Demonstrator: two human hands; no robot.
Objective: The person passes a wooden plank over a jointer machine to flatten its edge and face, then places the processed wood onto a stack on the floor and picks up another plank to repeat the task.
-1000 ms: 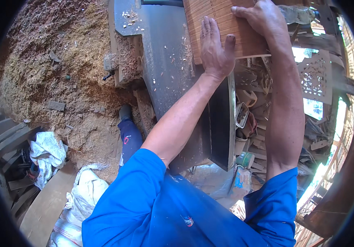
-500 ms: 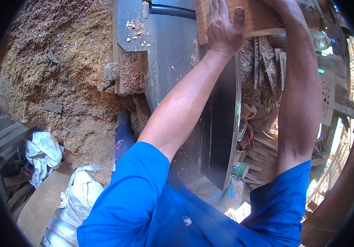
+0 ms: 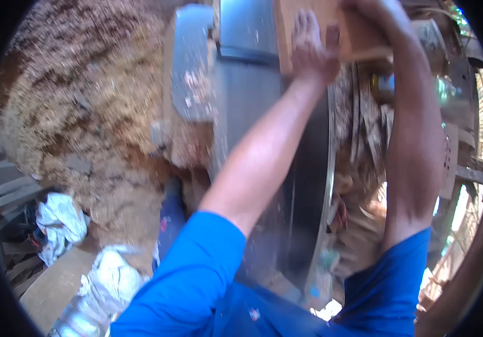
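Note:
A wooden board (image 3: 359,42) with a reddish-brown face lies at the top of the view, against the far part of a grey metal machine bed (image 3: 245,84). My left hand (image 3: 315,53) presses flat on the board, fingers stretched forward and thumb apart. Over the board's right part is my right hand (image 3: 373,10), wrist bent; its fingers are blurred and partly cut off by the upper edge. A dark slot (image 3: 248,57) crosses the bed to the left of my left hand. Along the bed's right runs a dark upright fence (image 3: 308,185).
Wood shavings (image 3: 101,95) cover the ground at left, with a side plate (image 3: 192,67) of the machine jutting over them. White sacks (image 3: 112,275) and a flat plank (image 3: 56,281) lie at lower left. Scrap wood strips (image 3: 365,118) are heaped right of the fence.
The board and both hands have moved forward along the bed, so the board's near end is now closer to the dark slot. My view has shifted forward and is blurred.

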